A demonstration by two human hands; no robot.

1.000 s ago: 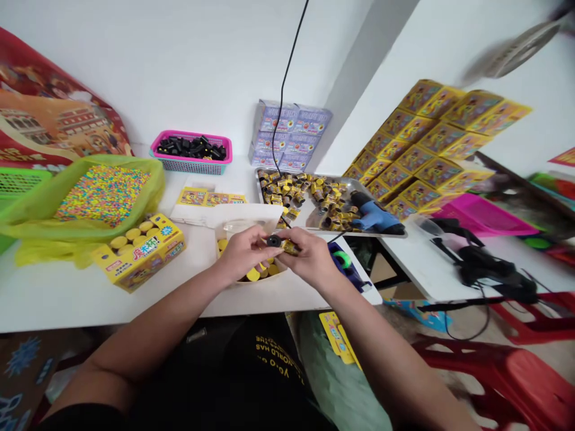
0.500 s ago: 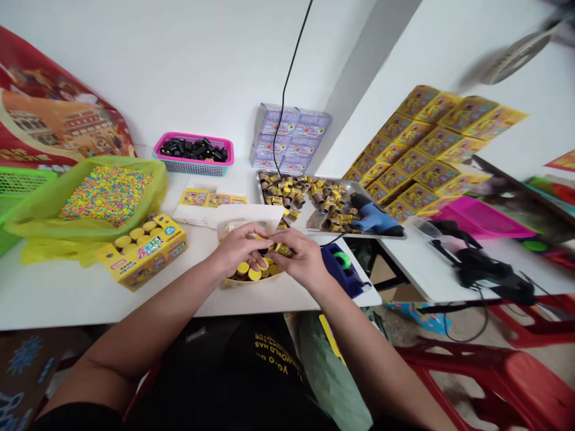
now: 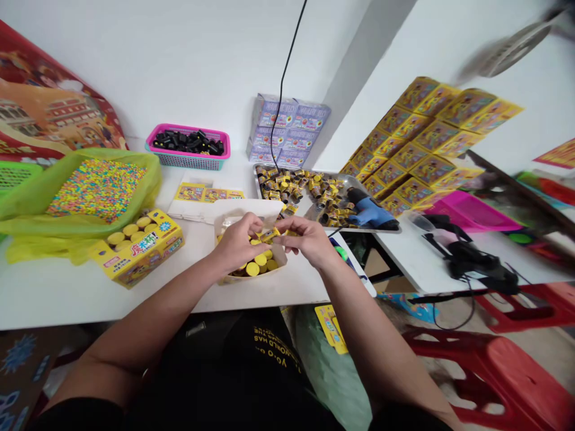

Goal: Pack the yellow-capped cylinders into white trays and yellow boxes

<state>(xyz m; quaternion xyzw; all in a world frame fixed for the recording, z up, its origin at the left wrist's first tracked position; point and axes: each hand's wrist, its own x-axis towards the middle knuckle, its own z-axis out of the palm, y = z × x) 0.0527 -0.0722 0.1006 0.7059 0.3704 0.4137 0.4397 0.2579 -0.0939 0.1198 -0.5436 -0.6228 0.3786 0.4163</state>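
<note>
Red printed plastic sheeting (image 3: 49, 108) leans on the wall well left of the hands, with a green plastic basket (image 3: 18, 176) in front of it, beside a tray lined with a yellow-green bag (image 3: 85, 230) and heaped with multicoloured beads. Nearer the left hand lies an open yellow carton (image 3: 137, 254) of yellow-capped tubes, and beyond it a pink-rimmed basket (image 3: 188, 157) of black caps. The left hand (image 3: 236, 242) and right hand (image 3: 309, 239) are together above the white table (image 3: 90, 293), fingertips meeting on a small yellow piece (image 3: 269, 234) (too small to make out any detail), directly over an open cardboard tray (image 3: 254, 269) of yellow caps. Beyond the hands lies a metal tray (image 3: 287, 185) of yellow-and-black tubes, with stacked lilac boxes (image 3: 287, 131) behind it. Right of the right hand, a blue-handled glue gun (image 3: 371, 212) rests on that tray, a tape dispenser (image 3: 339, 251) sits just beside the wrist, and yellow boxes (image 3: 417, 137) stand stacked against the wall. A red plastic stool (image 3: 503, 371) stands lower right, below the table.
</note>
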